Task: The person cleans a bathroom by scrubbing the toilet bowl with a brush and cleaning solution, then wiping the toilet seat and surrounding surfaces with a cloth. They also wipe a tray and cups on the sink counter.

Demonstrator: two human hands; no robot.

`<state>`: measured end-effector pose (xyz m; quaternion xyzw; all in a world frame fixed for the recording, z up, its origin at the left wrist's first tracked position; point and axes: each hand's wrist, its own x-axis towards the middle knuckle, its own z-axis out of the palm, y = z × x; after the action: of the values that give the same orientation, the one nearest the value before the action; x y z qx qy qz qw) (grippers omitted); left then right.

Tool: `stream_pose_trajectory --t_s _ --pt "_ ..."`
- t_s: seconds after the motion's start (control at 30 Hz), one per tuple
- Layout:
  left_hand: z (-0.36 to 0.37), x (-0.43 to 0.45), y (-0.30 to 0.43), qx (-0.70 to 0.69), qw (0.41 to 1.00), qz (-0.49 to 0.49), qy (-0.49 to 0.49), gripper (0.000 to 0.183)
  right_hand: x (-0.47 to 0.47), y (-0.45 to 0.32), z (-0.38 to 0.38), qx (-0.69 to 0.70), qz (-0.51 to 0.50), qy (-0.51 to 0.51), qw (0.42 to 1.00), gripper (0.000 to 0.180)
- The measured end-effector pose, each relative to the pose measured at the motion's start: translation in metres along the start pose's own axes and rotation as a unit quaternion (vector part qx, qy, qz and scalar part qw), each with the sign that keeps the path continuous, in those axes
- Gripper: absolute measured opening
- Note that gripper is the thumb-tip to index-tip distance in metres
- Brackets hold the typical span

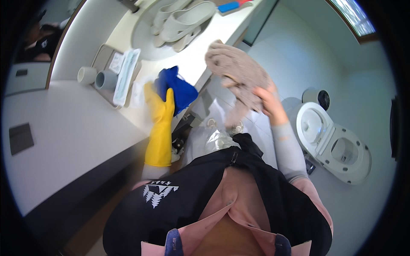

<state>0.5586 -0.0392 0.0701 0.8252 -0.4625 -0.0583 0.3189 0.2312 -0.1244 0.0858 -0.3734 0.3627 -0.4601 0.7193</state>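
Observation:
My left hand (160, 104) wears a long yellow rubber glove and grips a crumpled blue cloth (184, 94) at the counter's front edge, its thumb lying across the fabric. Bare, my right hand (271, 104) holds a bunched beige towel (238, 62) up over the floor, right of the counter. The towel is blurred and part of it hangs down. Left of the glove, a beige tray (101, 59) on the white counter (128, 118) bears flat wrapped packets (126, 78) and a grey cup (105, 80).
A washbasin (139, 41) behind the blue cloth holds pale slippers (187, 20). A blue-and-red brush (229, 7) lies beyond it. A white cup (86, 75) stands by the tray. To the right are a toilet (309, 123) with raised lid and a waste bin (310, 96). A plastic bag (213, 140) hangs before me.

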Motion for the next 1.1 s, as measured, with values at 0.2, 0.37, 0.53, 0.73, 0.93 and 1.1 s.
stream_pose_trajectory --t_s 0.2,0.37,0.53,0.73,0.93,1.1 --pt "0.009 0.017 -0.007 0.245 0.967 0.011 -0.069 0.086 -0.161 -0.063 -0.112 0.087 0.071 0.194 0.975 0.073" --pt "-0.019 0.015 0.053 0.394 0.918 -0.015 -0.044 0.101 -0.239 -0.038 -0.215 0.083 0.095 0.286 0.950 0.065" --pt "0.014 -0.033 0.191 0.369 0.909 0.195 0.016 0.078 -0.263 0.003 -0.335 -0.043 0.125 0.360 0.923 0.049" --pt "0.154 -0.124 0.310 0.094 0.898 0.382 -0.198 0.068 -0.231 0.045 -0.437 -0.361 0.101 0.346 0.860 0.043" --pt "0.288 -0.190 0.326 0.104 0.820 0.353 -0.439 0.065 -0.139 0.117 -0.510 -0.566 0.165 0.405 0.699 0.040" --pt "0.368 -0.216 0.318 0.093 0.789 0.322 -0.515 0.062 -0.085 0.181 -0.558 -0.648 0.100 0.416 0.630 0.036"
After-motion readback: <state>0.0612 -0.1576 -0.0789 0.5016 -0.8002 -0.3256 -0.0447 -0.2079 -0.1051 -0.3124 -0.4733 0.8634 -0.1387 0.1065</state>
